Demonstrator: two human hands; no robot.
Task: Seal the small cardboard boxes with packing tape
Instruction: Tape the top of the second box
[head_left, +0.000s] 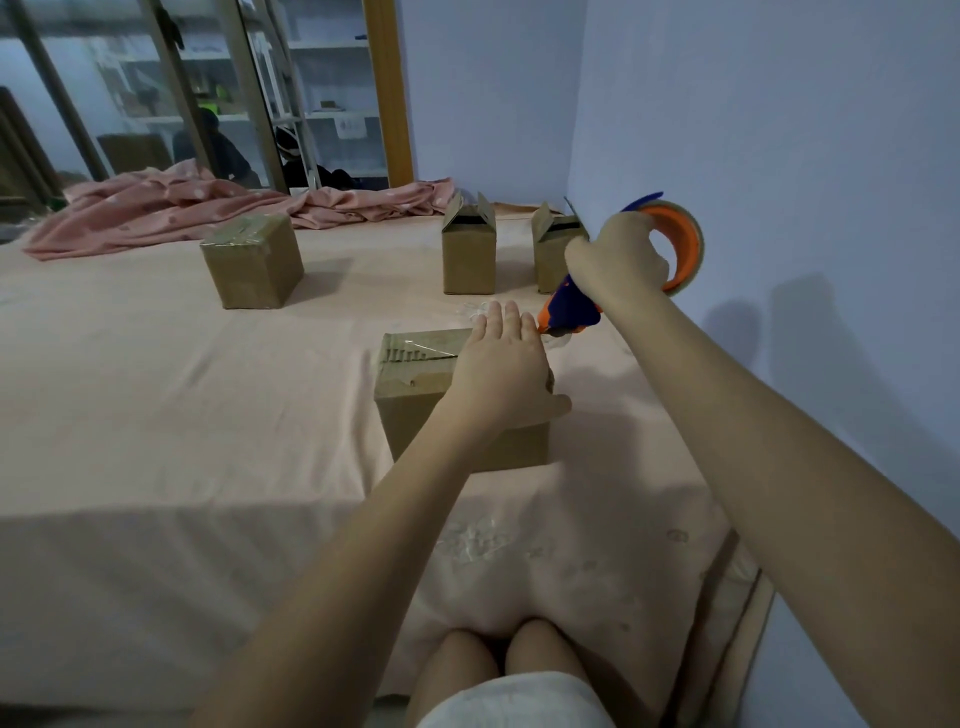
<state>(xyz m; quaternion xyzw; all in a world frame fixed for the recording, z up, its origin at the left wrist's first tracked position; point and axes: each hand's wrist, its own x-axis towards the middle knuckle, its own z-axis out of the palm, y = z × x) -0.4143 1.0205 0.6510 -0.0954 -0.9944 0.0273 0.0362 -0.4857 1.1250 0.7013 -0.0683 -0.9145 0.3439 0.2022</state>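
Head view, and we scan from the left: out on the pink-sheeted bed (156, 415) sits a taped box (252, 260), clear tape glinting across its closed top, so that one looks finished. Moving in to the centre, the near box (457, 400) has its flaps down and strips of tape already across the top, some of it wrinkled; the left hand (506, 371) lies flat on it, fingers straight and together, pressing the lid down with nothing pinched in its grip. Behind it stand two open boxes, the first open box (469, 254) and the second open box (553, 254), both with flaps pointing up and no tape showing, so by my reckoning those two are still to do. Further right, the right hand (618, 257) has its grip curled tight round the handle of the tape dispenser (623, 270), orange roll raised near the wall, the blue-and-orange nose dipping to the far edge of the near box just beside the left fingertips. One sealed, one in progress, two waiting, I'd judge. A rumpled pink blanket (171, 208) lies at the back.
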